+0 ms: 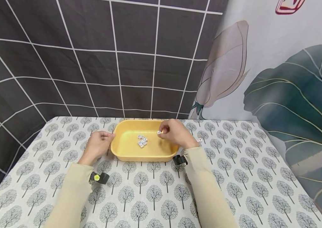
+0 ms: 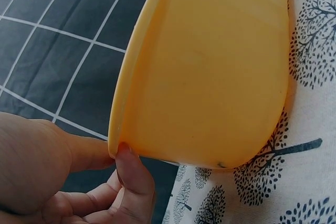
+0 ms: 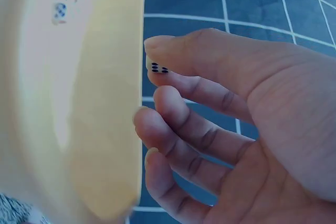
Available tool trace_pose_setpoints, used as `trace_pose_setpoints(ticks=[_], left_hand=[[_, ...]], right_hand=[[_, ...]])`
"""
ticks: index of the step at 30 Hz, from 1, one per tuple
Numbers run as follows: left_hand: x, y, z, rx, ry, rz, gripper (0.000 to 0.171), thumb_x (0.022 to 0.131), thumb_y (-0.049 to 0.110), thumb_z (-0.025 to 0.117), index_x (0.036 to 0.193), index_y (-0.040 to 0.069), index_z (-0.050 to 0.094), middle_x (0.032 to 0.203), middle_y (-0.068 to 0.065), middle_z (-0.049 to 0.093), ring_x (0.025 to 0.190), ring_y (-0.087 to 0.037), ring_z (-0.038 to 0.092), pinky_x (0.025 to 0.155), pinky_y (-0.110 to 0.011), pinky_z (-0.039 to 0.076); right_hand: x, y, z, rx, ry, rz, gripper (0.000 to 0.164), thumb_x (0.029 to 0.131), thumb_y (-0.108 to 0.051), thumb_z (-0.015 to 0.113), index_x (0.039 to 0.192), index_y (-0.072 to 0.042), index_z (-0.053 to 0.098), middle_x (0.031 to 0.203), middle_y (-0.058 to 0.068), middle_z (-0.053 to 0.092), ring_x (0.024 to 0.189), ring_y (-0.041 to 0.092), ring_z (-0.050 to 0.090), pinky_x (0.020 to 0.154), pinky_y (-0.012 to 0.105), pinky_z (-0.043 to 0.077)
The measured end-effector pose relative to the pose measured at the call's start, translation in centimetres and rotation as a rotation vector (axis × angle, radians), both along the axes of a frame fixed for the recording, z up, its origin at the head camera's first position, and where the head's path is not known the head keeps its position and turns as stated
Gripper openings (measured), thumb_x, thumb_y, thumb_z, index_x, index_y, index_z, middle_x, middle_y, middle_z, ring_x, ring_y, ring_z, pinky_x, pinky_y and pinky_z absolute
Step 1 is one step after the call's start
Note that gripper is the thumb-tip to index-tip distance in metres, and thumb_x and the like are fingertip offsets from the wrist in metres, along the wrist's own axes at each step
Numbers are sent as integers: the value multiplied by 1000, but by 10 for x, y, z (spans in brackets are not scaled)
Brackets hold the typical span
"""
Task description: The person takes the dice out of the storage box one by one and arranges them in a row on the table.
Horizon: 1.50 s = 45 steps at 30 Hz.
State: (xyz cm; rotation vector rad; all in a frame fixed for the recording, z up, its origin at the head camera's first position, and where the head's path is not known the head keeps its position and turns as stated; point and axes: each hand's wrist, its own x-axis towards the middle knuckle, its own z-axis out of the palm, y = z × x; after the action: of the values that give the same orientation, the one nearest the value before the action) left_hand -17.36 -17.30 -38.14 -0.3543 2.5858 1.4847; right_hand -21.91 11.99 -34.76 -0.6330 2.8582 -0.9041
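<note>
A yellow plastic basin (image 1: pixel 143 158) stands on the table with several white dice (image 1: pixel 142 141) lying together inside, left of its middle. At its left end my left hand (image 1: pixel 98 144) pinches the rim; thumb and finger meet on the edge in the left wrist view, where the basin's wall (image 2: pixel 205 72) fills the middle. Above the basin's right part, my right hand (image 1: pixel 176 133) pinches one white die (image 1: pixel 159 132). Black pips show on that die (image 3: pixel 158 68) between thumb and index finger in the right wrist view, the other fingers loosely bent.
Another white die (image 1: pixel 199 140) lies on the tree-print tablecloth (image 1: pixel 155 196), just right of my right hand. A dark gridded curtain (image 1: pixel 92 63) hangs behind the table, and a flower-print cloth (image 1: pixel 263 79) hangs at the right.
</note>
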Motion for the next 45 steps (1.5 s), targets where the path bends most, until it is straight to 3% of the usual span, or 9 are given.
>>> trace_pose_setpoints(ticks=[10, 35, 45], left_hand=[[1, 0, 1, 4, -13, -2, 36, 106, 25, 54, 125, -4, 59, 105, -13, 66, 82, -16, 61, 74, -29, 58], [1, 0, 0, -5, 9, -7, 36, 105, 26, 55, 125, -4, 60, 103, -12, 68, 80, -15, 62, 71, -29, 58], [0, 0, 0, -2, 0, 1, 35, 106, 24, 54, 125, -4, 60, 106, -14, 68, 81, -14, 61, 71, -27, 57]], right_hand=[[1, 14, 7, -18, -20, -17, 7, 86, -11, 80, 90, -10, 74, 79, 2, 66, 75, 14, 58, 70, 25, 51], [-3, 57, 13, -34, 50, -91, 7, 88, -13, 77, 92, -9, 73, 79, 3, 63, 75, 17, 57, 69, 26, 49], [-5, 77, 11, -43, -3, -144, 14, 90, -12, 76, 101, -6, 72, 85, 7, 65, 79, 19, 59, 71, 29, 52]])
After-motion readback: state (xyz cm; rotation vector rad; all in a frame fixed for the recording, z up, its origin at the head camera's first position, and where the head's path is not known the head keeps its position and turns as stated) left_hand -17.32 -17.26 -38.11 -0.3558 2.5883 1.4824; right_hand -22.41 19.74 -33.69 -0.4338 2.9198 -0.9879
